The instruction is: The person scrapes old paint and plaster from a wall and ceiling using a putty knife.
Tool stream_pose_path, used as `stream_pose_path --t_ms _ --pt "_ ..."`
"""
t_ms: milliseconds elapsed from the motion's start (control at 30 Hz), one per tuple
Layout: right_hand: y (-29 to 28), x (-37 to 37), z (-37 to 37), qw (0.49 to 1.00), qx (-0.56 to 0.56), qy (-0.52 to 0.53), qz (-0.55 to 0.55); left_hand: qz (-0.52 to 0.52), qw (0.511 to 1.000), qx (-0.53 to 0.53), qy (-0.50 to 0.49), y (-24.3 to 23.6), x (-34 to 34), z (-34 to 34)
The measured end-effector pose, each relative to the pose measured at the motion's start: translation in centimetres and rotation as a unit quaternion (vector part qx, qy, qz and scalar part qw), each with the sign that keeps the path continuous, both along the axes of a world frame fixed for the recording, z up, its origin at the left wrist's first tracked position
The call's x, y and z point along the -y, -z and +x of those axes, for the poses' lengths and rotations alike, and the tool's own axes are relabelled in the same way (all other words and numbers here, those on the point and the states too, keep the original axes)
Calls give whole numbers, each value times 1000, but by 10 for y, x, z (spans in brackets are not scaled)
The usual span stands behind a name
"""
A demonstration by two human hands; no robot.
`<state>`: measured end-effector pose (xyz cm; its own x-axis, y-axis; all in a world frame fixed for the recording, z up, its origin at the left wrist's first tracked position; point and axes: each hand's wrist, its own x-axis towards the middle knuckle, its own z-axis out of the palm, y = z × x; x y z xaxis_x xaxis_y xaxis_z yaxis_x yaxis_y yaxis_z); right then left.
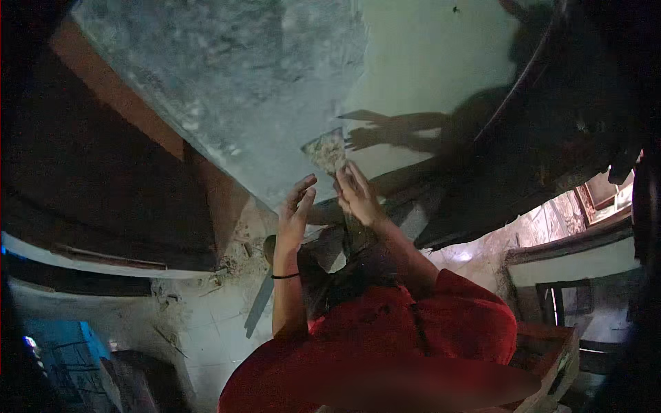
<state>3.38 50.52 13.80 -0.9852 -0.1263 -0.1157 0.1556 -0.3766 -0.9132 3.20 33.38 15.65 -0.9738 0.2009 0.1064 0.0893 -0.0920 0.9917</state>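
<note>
My right hand (357,195) is closed on a putty knife (326,150); its handle is mostly hidden in my fingers. The triangular blade is smeared with pale, crusty material and points up and left, in front of the wall. Whether it touches the surface I cannot tell. Just to the left, my left hand (296,212) is raised with its fingers apart and a little bent, holding nothing. A dark band circles that wrist. Ahead, the wall has a mottled grey patch (227,76) at left and smooth pale green paint (427,62) at right, where my arm's shadow falls.
A reddish-brown strip (117,93) edges the wall at left, beside a dark area. Debris (237,258) lies on the pale tiled floor (210,330). A wooden piece of furniture (551,344) stands at lower right, and something blue (65,347) at lower left.
</note>
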Motion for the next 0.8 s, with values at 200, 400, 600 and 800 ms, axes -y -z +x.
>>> stream_pose_path --t_ms 200,400,600,800 --pt "-28 -39 -30 855 -343 203 331 -50 995 70 59 -7 -7 -7" --pt "-43 -43 -47 819 -355 199 404 -57 994 79 46 -6 -7 -3" --pt "-42 -37 -48 833 -296 208 418 -61 995 72 15 3 7 -6" --pt "-61 -45 -60 849 -322 251 336 -45 997 59 20 2 13 -4"
